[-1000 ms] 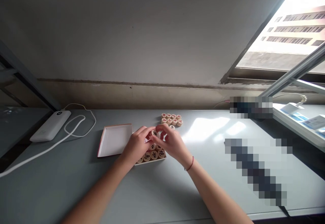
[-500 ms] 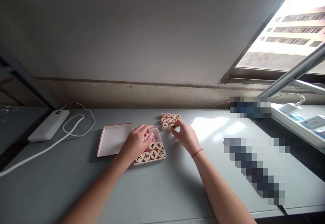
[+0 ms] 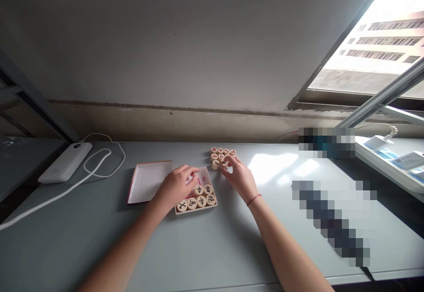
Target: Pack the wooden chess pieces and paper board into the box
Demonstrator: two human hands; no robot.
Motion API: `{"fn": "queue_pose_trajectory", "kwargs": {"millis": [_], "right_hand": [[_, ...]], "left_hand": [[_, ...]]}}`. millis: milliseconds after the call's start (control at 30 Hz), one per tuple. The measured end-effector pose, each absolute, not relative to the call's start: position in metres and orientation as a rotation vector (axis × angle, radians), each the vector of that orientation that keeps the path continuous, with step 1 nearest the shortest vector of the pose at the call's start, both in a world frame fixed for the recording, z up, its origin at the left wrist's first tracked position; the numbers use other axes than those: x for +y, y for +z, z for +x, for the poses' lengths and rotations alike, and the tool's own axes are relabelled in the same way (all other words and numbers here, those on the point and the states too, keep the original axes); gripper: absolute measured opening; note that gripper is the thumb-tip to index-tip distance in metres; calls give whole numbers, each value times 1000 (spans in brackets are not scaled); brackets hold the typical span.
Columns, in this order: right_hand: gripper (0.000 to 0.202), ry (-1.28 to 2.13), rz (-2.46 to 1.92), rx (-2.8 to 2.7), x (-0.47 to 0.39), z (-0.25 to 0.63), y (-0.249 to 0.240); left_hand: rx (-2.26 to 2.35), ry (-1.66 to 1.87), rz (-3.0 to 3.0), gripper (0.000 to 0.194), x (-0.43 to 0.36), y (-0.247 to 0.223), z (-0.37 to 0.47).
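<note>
Pale wooden discs [image 3: 222, 156] marked in red sit clustered on the grey table [image 3: 212, 248], beyond the box [image 3: 197, 192]. The right hand [image 3: 239, 178] touches the nearest disc with its fingertips; whether it pinches it, I cannot tell. The left hand [image 3: 175, 187] rests loosely curled over the box, beside black-marked discs [image 3: 197, 199], holding nothing visible. The lid [image 3: 149, 180] lies left.

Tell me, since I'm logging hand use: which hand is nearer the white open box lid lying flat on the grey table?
Left. The left hand rests just right of the white open box lid; the right hand is farther right, at the loose round wooden pieces.
</note>
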State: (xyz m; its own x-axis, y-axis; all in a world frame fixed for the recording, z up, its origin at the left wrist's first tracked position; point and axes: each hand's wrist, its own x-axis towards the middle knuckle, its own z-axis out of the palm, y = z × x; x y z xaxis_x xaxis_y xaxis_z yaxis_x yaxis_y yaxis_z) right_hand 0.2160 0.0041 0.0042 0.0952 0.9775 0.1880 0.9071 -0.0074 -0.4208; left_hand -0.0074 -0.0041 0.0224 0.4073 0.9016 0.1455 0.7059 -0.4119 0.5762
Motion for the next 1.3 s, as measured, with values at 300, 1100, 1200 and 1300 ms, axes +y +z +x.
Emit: {"fn": "queue_pose_trajectory", "kwargs": {"millis": [300, 1100, 1200, 1300], "right_hand": [[38, 726, -1574, -2170, -16, 186, 25], [19, 870, -1474, -1628, -1, 228, 32], [13, 762, -1749, -1646, 6, 250, 23], [9, 658, -1937, -1717, 10, 258, 16]], "left_hand": [[1398, 244, 2346, 40, -16, 30, -4], [1231, 1048, 1660, 26, -6, 24, 1], [1217, 1078, 1586, 26, -2, 20, -1], [1230, 1040, 1590, 27, -2, 20, -2]]}}
